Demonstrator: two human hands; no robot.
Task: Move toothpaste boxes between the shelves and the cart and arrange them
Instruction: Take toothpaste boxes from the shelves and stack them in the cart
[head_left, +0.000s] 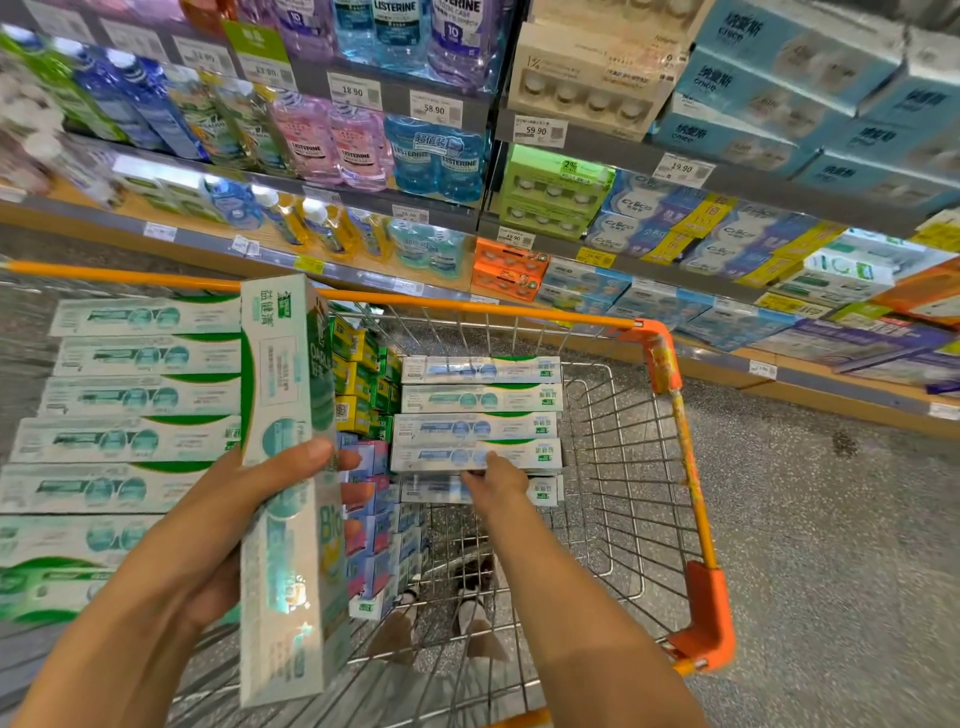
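A: Where do things stand?

B: The left hand (249, 499) grips a stack of white-and-green toothpaste boxes (288, 467), held upright at nine o'clock of the cart (675, 441). The right hand (496, 475) reaches into the basket, fingers curled on the nearest box of the flat row (478, 415) at twelve o'clock.

A: How should it go?

B: Probably pinch that box by its long edges, lift it level so its neighbours stay aligned, then add it squarely to the stack.

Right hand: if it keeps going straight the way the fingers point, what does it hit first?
The right hand points forward into the cart; its fingers seem already at the white-and-green toothpaste box in the stack, so that box comes first. Contact depth is unclear.
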